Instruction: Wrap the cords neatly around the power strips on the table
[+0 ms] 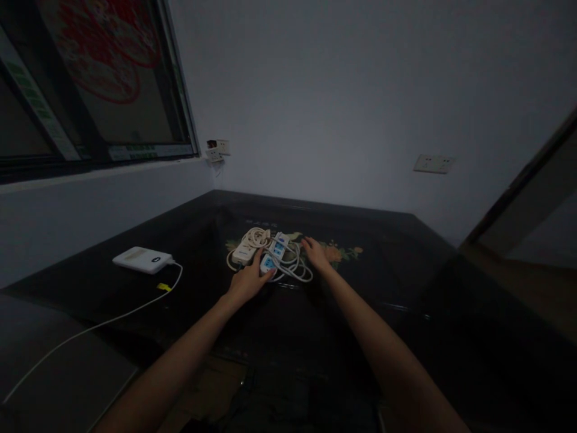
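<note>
A dim room, seen from above a dark glossy table point(406, 282) set into a corner of pale walls. At the far left, a window point(90, 78) carries a red paper-cut decoration. Below it, on the left part of the table, lies a white power bank point(142, 260). A white charging cable point(112, 319) runs from it toward the near left edge, with a small yellow tag point(163, 287) on it. On the far wall by the corner sits a pair of wall sockets point(217, 150).

At the table's centre lies a tangle of power strips with looped white cords point(297, 267). A cream power strip point(244, 251) lies on its left and a white blue-faced power strip point(280, 245) lies farther back.

The left hand point(246, 282) reaches in from the near side and pinches a small blue-faced power strip point(267, 263) at the near edge of the tangle. The thumb is on its left side and the fingers are curled around its right.

The right hand point(316, 254) rests just right of the tangle, fingers close together and touching the cords. In this dim light it is unclear whether they grip anything.

Farther right, another wall outlet point(433, 163) sits on the far wall, and a dark wooden frame point(518, 186) slants along the right edge.
</note>
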Motion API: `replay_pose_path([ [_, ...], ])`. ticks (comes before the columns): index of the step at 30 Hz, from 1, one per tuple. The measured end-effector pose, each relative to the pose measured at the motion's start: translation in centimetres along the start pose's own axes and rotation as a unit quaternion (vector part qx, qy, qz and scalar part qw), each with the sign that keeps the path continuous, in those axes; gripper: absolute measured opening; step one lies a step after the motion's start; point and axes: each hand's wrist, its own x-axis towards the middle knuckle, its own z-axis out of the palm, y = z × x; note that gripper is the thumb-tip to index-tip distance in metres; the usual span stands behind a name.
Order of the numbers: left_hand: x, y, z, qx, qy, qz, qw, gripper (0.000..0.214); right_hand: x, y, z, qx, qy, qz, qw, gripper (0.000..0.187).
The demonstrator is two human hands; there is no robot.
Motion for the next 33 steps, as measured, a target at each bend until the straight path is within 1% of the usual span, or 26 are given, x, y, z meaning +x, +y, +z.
replay_pose_path([
  [2,-0.5,0.0,-0.7,0.019,0.021,-0.004,1.000,0.077,-0.8,0.6,-2.4,0.035,0.013,0.008,0.999,0.026],
  [4,-1.0,0.7,-1.4,0.003,0.058,0.011,0.998,0.070,-2.3,0.9,-4.4,0.073,0.021,0.011,0.997,0.026],
  [5,-1.2,1.5,-1.6,-0.036,0.072,0.028,0.996,0.060,-3.3,0.9,-5.0,0.094,0.021,0.010,0.995,0.028],
  [6,-1.4,2.5,-1.6,-0.104,0.071,0.053,0.991,0.048,-4.4,0.9,-5.5,0.116,0.020,0.009,0.993,0.031],
  [7,-1.5,3.8,-1.3,-0.192,0.060,0.079,0.976,0.034,-5.5,0.7,-5.6,0.139,0.017,0.007,0.990,0.036],
  [8,-1.5,5.5,-0.7,-0.310,0.016,0.104,0.945,0.026,-6.6,0.5,-5.6,0.161,0.012,0.005,0.987,0.040],
  [9,-1.4,7.3,0.2,-0.428,-0.047,0.110,0.896,0.027,-7.7,0.2,-5.5,0.182,0.007,0.005,0.983,0.045],
  [10,-1.3,9.2,1.4,-0.463,-0.080,0.112,0.876,0.032,-8.8,0.0,-5.2,0.206,0.004,0.012,0.979,0.049],
  [11,-1.2,11.0,2.8,-0.482,-0.101,0.110,0.863,0.035,-9.7,-0.2,-5.0,0.240,0.006,0.038,0.970,0.053],
  [13,-1.0,14.1,5.8,-0.519,-0.114,0.085,0.843,0.039,-11.2,-0.4,-4.5,0.309,0.025,0.112,0.944,0.056],
  [15,-1.0,15.8,8.3,-0.551,-0.110,0.060,0.825,0.036,-12.2,-0.3,-4.3,0.347,0.045,0.156,0.924,0.056],
  [17,-1.1,16.1,10.0,-0.576,-0.093,0.046,0.810,0.028,-12.7,-0.1,-4.2,0.354,0.052,0.144,0.922,0.053],
  [19,-1.0,15.5,10.7,-0.597,-0.096,0.041,0.796,0.022,-12.8,0.1,-4.0,0.367,0.056,0.131,0.919,0.049],
  [20,-0.8,15.1,10.8,-0.605,-0.107,0.039,0.788,0.021,-12.7,0.1,-3.9,0.373,0.056,0.128,0.917,0.047],
  [22,-0.1,14.4,10.8,-0.614,-0.148,0.033,0.775,0.024,-12.4,0.2,-3.7,0.385,0.052,0.132,0.912,0.045],
  [24,0.8,13.9,10.8,-0.616,-0.199,0.024,0.762,0.026,-12.0,0.1,-3.6,0.397,0.034,0.139,0.906,0.044],
  [27,1.8,13.4,10.8,-0.612,-0.276,0.012,0.741,0.025,-11.8,-0.1,-3.8,0.416,-0.010,0.138,0.899,0.043],
  [30,2.1,12.8,10.6,-0.613,-0.341,0.007,0.713,0.027,-12.0,-0.5,-4.2,0.431,-0.060,0.132,0.891,0.040],
  [33,2.0,12.4,10.0,-0.617,-0.390,0.013,0.683,0.048,-12.4,-0.7,-4.3,0.435,-0.088,0.135,0.886,0.040],
])
